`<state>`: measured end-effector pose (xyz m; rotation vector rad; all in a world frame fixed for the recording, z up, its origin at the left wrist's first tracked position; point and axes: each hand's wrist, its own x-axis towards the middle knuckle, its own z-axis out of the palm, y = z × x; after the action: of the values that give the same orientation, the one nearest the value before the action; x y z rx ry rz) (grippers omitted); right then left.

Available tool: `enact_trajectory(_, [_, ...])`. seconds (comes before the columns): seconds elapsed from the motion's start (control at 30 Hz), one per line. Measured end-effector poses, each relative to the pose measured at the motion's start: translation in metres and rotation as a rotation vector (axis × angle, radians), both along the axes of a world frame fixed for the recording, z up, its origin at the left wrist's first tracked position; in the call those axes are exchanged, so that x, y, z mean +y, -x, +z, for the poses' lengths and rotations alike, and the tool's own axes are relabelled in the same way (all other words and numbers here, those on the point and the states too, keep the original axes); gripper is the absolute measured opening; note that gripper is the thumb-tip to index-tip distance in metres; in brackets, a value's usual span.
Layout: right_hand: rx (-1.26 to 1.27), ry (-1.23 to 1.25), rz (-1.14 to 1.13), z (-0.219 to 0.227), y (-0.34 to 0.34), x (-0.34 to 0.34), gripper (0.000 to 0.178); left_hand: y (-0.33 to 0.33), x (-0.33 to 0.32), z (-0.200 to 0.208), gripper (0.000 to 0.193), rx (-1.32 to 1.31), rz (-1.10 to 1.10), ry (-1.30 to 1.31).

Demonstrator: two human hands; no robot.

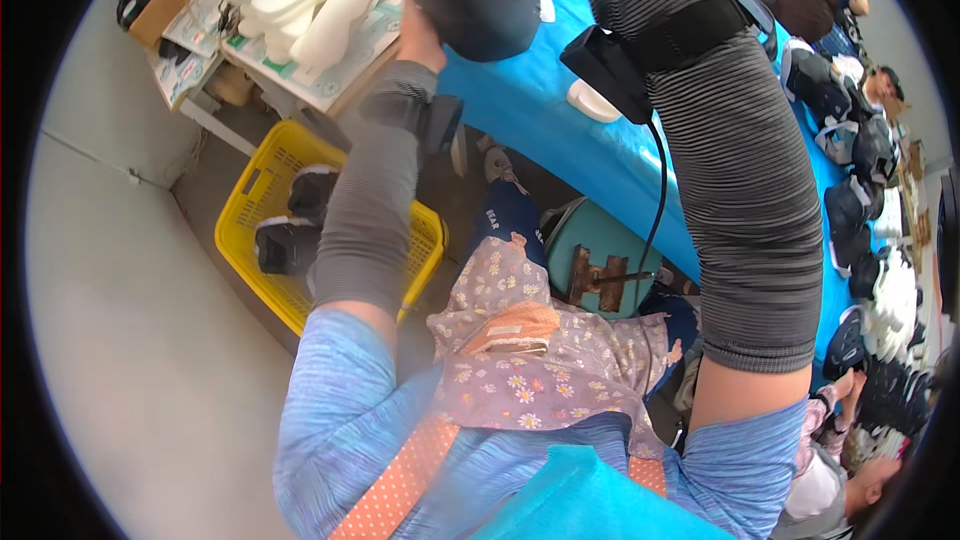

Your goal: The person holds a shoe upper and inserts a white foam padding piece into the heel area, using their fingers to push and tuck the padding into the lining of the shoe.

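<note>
A black shoe (475, 0), blurred and partly cut off by the top edge, is raised close in front of me. My left hand (422, 35) is closed on its left side, with most of the fingers hidden behind it. My right arm, in a grey striped sleeve with a black strapped device, reaches up past the top edge, so its hand is out of sight. Beneath the shoe lies a blue-covered table (535, 105). A white sole (592, 100) rests on it beside my right forearm.
White soles (310, 0) are piled on a side table at upper left. A yellow basket (262, 175) below holds black shoes (288, 245). A teal stool (570, 240) stands under the table edge. Shoes (850, 215) line the right side, where other people (845, 490) work.
</note>
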<state>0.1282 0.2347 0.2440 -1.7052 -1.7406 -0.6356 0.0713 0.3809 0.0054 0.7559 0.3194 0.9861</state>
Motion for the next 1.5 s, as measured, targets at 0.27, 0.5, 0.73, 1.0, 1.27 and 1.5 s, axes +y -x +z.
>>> enact_trajectory(0.27, [-0.124,-0.002,0.241,-0.045,0.000,-0.102,0.055,0.015,-0.017,-0.045,0.047,0.074,-0.270,0.358])
enact_trajectory(0.5, [-0.151,0.405,-0.005,-0.130,0.024,-0.258,0.040,0.071,-0.109,-0.076,0.064,-0.363,0.093,0.145])
enact_trajectory(0.73, [0.149,0.652,0.199,-0.166,0.068,-0.284,0.037,0.179,-0.192,-0.153,0.052,-0.293,0.321,0.595])
enact_trajectory(1.0, [0.188,0.813,0.484,-0.257,0.125,-0.162,0.035,0.296,-0.185,-0.248,0.068,-0.332,0.071,0.944])
enact_trajectory(1.27, [0.235,0.917,0.436,-0.366,0.197,-0.067,0.040,0.345,-0.142,-0.378,0.068,-0.050,0.144,0.945])
enact_trajectory(1.5, [0.346,0.786,0.733,-0.426,0.215,-0.054,0.028,0.365,-0.143,-0.457,0.090,0.180,0.217,1.253])
